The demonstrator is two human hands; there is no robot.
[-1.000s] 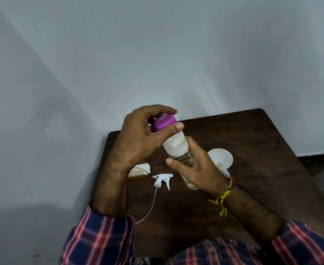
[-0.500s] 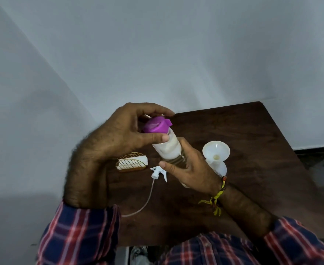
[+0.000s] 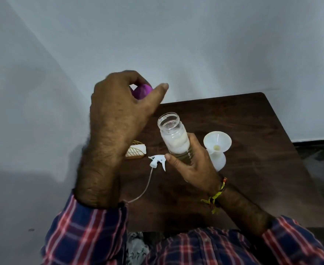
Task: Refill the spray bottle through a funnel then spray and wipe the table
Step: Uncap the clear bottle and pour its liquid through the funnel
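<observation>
My right hand (image 3: 193,161) grips a clear bottle (image 3: 173,136) above the brown table (image 3: 252,169); its mouth is uncovered and white liquid shows inside. Up and to the left of the bottle, my left hand (image 3: 117,115) holds the purple cap (image 3: 142,90) in curled fingers. A white funnel (image 3: 217,143) sits in the neck of a white spray bottle (image 3: 218,161), just right of my right hand. The white trigger sprayer head (image 3: 157,161) with its thin dip tube lies on the table between my hands.
A small white and gold patterned object (image 3: 136,151) lies on the table's left side, partly behind my left wrist. The table stands in a corner of grey walls. A dark floor strip shows at the far right.
The purple cap has come off the clear bottle. My left hand lifted it up and to the left, and the bottle's mouth now stands uncovered in my right hand.
</observation>
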